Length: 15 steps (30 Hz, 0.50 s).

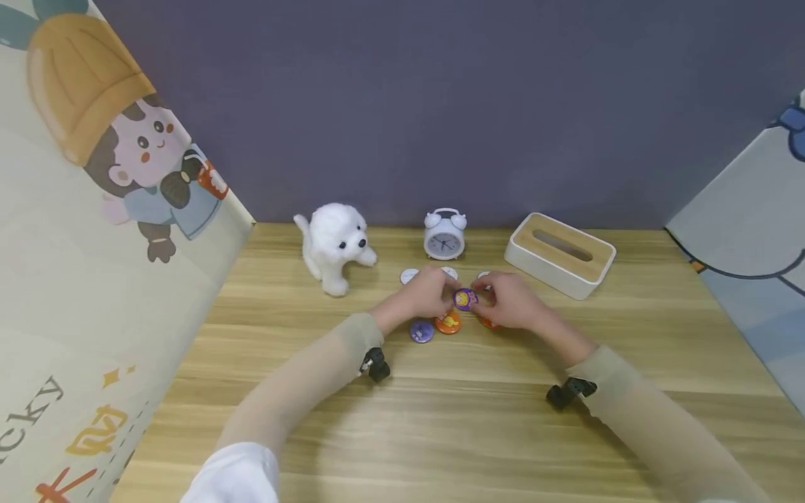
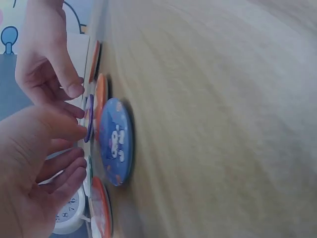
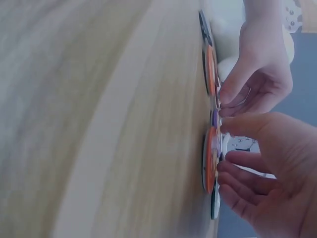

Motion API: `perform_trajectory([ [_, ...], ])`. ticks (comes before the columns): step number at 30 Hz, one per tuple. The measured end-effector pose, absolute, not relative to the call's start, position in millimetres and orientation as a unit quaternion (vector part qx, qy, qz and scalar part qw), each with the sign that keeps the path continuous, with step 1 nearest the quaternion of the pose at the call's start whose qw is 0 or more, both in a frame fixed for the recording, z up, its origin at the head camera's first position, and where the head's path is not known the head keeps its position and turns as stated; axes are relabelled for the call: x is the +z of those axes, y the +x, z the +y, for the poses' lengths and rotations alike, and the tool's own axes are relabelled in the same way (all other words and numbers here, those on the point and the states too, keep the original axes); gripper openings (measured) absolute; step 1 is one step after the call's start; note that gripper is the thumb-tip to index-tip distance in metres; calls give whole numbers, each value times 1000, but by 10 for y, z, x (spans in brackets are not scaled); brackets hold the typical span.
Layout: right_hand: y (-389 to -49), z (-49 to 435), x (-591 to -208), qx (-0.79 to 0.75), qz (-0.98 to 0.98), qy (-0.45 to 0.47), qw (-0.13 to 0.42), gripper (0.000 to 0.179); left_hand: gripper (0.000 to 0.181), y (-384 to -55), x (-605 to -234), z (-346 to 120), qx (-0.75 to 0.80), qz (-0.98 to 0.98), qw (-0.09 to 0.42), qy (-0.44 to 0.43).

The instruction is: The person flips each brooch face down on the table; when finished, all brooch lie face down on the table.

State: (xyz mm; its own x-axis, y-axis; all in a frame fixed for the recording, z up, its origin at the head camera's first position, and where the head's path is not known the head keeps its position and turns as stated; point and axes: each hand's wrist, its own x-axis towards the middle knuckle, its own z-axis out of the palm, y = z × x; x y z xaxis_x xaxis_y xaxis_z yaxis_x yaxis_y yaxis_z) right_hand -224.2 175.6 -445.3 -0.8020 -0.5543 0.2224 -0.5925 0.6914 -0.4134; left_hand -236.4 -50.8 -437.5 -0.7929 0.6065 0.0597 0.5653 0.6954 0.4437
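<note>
Between the two hands in the head view is a round purple badge [image 1: 465,299] with a yellow figure on it. My left hand [image 1: 431,291] holds its left edge, the thumb [image 2: 78,132] right at the rim in the left wrist view. My right hand [image 1: 511,300] grips the opposite edge with thumb and curled fingers. Below the left hand lie an orange badge [image 1: 449,323] and a blue-purple badge [image 1: 421,331]. Another orange badge [image 3: 211,159] lies under the right hand, mostly hidden in the head view. Pale badges [image 1: 409,276] show partly behind the hands.
A white plush dog [image 1: 336,244] stands at the back left. Behind the badges is a white alarm clock [image 1: 444,237], with a wood-topped tissue box [image 1: 560,255] to its right. A dark panel [image 1: 440,112] borders the wooden table [image 1: 453,433] at the back.
</note>
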Motion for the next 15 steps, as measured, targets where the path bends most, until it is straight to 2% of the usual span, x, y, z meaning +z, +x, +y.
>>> perform_trajectory([
  [8,-2216,1700,-4470,250,-914,318,22,38,33,-2386,-4429,-449,200,921,47,332],
  [15,-2239,1738,-4507,271,-915,297,28,37,35,-2384,-4447,-498,231,910,48,341],
])
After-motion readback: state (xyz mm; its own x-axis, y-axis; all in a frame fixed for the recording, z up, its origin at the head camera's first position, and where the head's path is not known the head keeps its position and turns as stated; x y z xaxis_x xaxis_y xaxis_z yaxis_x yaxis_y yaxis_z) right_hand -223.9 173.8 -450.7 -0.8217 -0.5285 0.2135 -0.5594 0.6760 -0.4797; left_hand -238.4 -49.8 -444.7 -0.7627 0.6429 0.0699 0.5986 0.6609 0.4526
